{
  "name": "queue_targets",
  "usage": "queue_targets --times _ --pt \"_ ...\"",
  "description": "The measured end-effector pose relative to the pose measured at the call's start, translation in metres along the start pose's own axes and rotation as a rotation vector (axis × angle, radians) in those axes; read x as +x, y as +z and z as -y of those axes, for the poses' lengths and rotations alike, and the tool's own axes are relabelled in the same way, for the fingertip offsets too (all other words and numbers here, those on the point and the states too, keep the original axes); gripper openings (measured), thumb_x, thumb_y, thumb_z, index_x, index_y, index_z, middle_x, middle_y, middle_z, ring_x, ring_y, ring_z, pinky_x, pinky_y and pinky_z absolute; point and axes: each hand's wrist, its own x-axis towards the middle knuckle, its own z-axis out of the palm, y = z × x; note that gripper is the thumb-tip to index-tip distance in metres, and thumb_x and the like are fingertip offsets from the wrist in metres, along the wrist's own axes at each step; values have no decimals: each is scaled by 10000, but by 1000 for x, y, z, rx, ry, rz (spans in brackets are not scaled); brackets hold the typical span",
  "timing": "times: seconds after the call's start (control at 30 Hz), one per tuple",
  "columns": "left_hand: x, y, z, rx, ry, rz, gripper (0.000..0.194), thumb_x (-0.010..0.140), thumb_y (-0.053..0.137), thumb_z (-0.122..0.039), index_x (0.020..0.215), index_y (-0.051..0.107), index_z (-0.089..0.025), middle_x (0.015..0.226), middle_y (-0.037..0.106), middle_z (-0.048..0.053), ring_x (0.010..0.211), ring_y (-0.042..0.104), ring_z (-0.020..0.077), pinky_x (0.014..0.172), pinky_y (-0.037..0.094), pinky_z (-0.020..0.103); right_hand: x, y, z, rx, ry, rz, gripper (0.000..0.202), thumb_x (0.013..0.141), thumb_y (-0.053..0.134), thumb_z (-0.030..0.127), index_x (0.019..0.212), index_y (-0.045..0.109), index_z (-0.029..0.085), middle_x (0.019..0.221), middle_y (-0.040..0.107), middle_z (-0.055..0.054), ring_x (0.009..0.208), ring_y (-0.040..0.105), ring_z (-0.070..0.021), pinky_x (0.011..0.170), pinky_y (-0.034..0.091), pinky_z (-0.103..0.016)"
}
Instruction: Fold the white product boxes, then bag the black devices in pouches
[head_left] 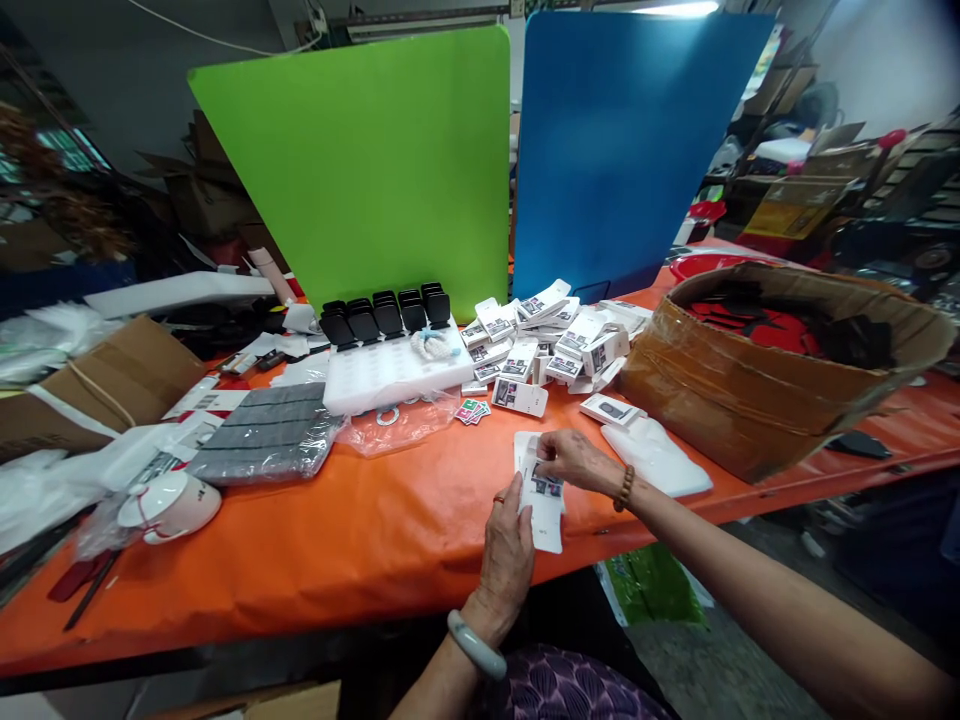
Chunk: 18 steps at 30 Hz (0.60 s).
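Note:
A small white printed carton [547, 535], with flaps at both ends, lies near the front edge of the orange-covered table. My left hand [510, 540] grips its left side, thumb and fingers closed along it. Curled over the upper part of the carton is my right hand [574, 460], its fingers bent together against the printed face. Whether those fingers pinch anything besides the carton is hidden. Beyond my hands is a heap of similar white cartons [521, 360]. One carton [612, 410] lies apart, beside a white foam pouch [660, 455] to the right.
A large cardboard box [697, 400] with red and black pieces stands right. Black pieces [386, 315] stand in a white foam tray [397, 385]. Nearby are small colored cards [472, 411], a grey wrapped pack [262, 435] and a white cup [176, 505]. Green [360, 170] and blue panels [615, 150] rise behind.

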Motion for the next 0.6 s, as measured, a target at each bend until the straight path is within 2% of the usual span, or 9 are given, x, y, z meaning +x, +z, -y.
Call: queue_targets --times 0.13,0.2,0.3,0.37,0.43,0.5,0.57,0.6 --pt "-1 -9 -11 37 0 31 466 913 299 -149 1344 475 -131 1100 653 167 951 640 239 834 511 365 -28 11 7 195 18 85 130 663 521 155 624 406 201 531 477 70 394 444 -65 384 302 -181" --pt "-5 -12 -11 95 5 71 472 918 285 -155 1353 463 -113 1040 663 169 908 642 243 809 509 365 -38 18 7 380 51 129 145 675 520 201 660 376 212 521 453 88 366 424 -54 360 288 -168" --pt "-11 -15 -12 175 -33 126 503 895 432 -244 1374 429 -90 1047 653 181 935 628 282 828 497 404 -47 27 7 759 118 188 217 647 579 250 696 371 218 468 409 125 315 338 -33 331 204 -157" --pt "-16 -18 -15 160 -67 151 570 836 558 -281 1366 441 -107 1063 653 176 961 619 299 845 487 419 -50 32 8 902 142 208 249 618 620 249 706 391 214 447 390 138 303 290 -22 326 172 -158" --pt "-20 -20 -20 46 -85 180 532 820 585 -277 1330 490 -158 1028 675 136 920 627 274 821 491 389 -53 36 11 945 150 224 251 608 638 243 703 408 209 450 386 138 311 254 -15 329 160 -161" --pt "-23 -23 -24 -143 -91 211 414 851 543 -267 1259 557 -204 958 694 83 847 629 228 768 493 329 -57 40 14 923 148 238 229 620 634 242 698 422 207 465 396 128 328 238 -19 335 172 -167" --pt "-25 -24 -26 -330 -126 230 311 875 510 -287 1154 622 -206 848 689 41 766 614 191 693 482 276 -61 43 18 813 98 174 185 649 620 241 684 441 207 499 430 98 365 303 -44 358 242 -180" --pt "-25 -24 -26 -409 -168 226 286 875 512 -316 1097 644 -192 794 674 29 722 601 180 651 473 260 -63 44 19 726 49 85 148 672 613 239 694 470 206 543 475 71 410 374 -68 392 303 -194"
